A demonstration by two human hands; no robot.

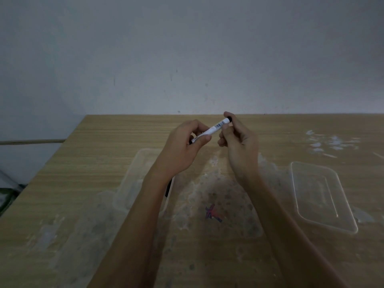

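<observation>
Head view: looks down over both forearms at a table (104,142) set against a plain wall (187,48); the light is dim and fine detail is soft
Marker (216,128): in the air above the far half of the table, slanting from lower left to upper right between the two hands; it touches no surface
Left hand (182,148): fingers and thumb curled round the marker's lower end, grasping it
Right hand (239,142): thumb and fingertips pinch the black end (229,119) at the top; cap or plug, I cannot tell
Risk, jerk: if the black end is a cap, a hard pull could free it suddenly; the hands would fly apart and the cap might be flung
Risk, ink: a bared tip could streak the fingers or the table, which bears a red and blue scribble (214,213)
Risk, drop: the barrel looks smooth and is held only near its ends; if it slipped, it would likely roll
Risk, tub: the left forearm passes over the tub (133,173); lowering the arm could knock it, since it looks light
Marker, make: slim round barrel in glossy white plastic; barcode print near the black end
Tub, make: thin clear plastic, rectangular with rounded corners; a dark slim pen (169,189) lies by the forearm, mostly hidden
Lid (324,196): clear, flat rounded rectangle with a raised inner panel; lies well to the right of the hands
Table, surface: pale wood-grain laminate, matte; whitish blotchy residue (328,142) across the middle and far right
</observation>
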